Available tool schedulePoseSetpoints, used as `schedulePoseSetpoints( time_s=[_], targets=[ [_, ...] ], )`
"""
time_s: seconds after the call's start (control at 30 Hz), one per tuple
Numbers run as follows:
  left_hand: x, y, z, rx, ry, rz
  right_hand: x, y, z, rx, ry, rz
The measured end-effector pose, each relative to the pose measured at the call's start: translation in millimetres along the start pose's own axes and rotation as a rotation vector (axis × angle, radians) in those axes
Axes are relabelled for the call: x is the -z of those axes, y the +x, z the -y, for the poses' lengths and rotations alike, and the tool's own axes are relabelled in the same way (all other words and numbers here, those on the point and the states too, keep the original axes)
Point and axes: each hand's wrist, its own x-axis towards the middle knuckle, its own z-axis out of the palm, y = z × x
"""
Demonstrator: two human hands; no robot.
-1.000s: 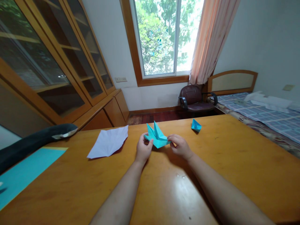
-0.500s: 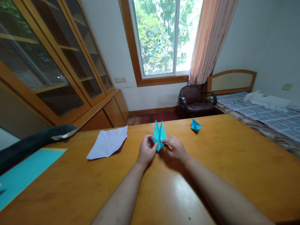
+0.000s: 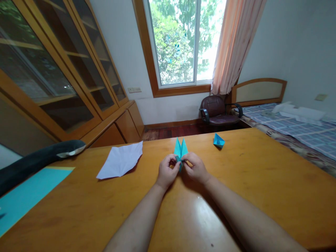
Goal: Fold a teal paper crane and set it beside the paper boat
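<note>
A turquoise origami piece (image 3: pixel 180 148) is held between my two hands over the far middle of the table, its two pointed flaps standing upward. My left hand (image 3: pixel 168 170) pinches its left side with thumb and fingers. On the right side, my right hand (image 3: pixel 195 168) grips it with the fingertips close to the left thumb. The lower part of the paper is mostly hidden behind the fingers. A small folded blue paper piece (image 3: pixel 218 140) lies apart, to the right near the far edge.
On the wooden table (image 3: pixel 252 196), a creased white paper sheet (image 3: pixel 120 160) lies to the left. Farther left are a turquoise sheet (image 3: pixel 34 190) and a dark, long object (image 3: pixel 39 157). Beyond the table stand a brown armchair (image 3: pixel 216 108) and a bed (image 3: pixel 301 120).
Both hands have drawn closer together on the origami piece, the left one shifting right. The paper has moved slightly right, and its lower part is now more covered by the fingers.
</note>
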Motion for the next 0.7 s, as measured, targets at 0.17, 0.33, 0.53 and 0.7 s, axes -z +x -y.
schedulePoseSetpoints(
  time_s=[0.17, 0.33, 0.53, 0.7],
  targets=[
    [-0.2, 0.4, -3.0, -0.049, 0.074, -0.022, -4.0, -1.5, -2.9, -0.086, 0.071, -0.074],
    [-1.5, -1.6, -0.5, -0.038, 0.107, -0.060, -6.2, -1.2, 0.0, -0.079, 0.081, -0.047],
    [0.8, -2.9, -6.1, -0.125, 0.220, -0.036, -6.5, -0.6, 4.4, -0.055, 0.086, -0.001],
    [1.4, -2.3, -10.3, -0.178, 0.235, -0.023, -7.2, -1.3, 2.2, -0.061, 0.059, -0.024]
  ],
)
